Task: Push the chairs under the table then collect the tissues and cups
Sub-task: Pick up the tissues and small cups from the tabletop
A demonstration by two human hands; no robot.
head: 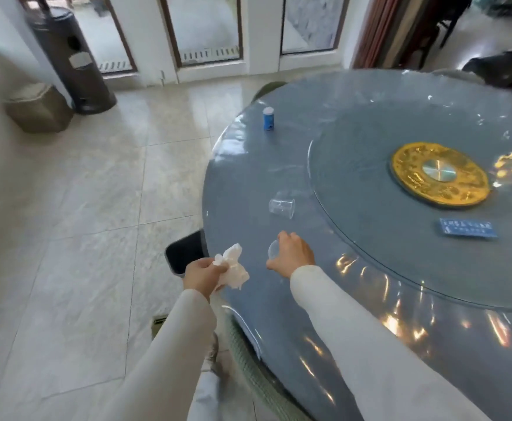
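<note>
Blue canister (268,118), blue card (468,228)

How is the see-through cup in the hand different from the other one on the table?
The held cup is gripped by the right hand; the loose cup lies on its side on the table, untouched. The held cup is mostly hidden behind that hand; the loose cup shows whole. Both are clear plastic.
</note>
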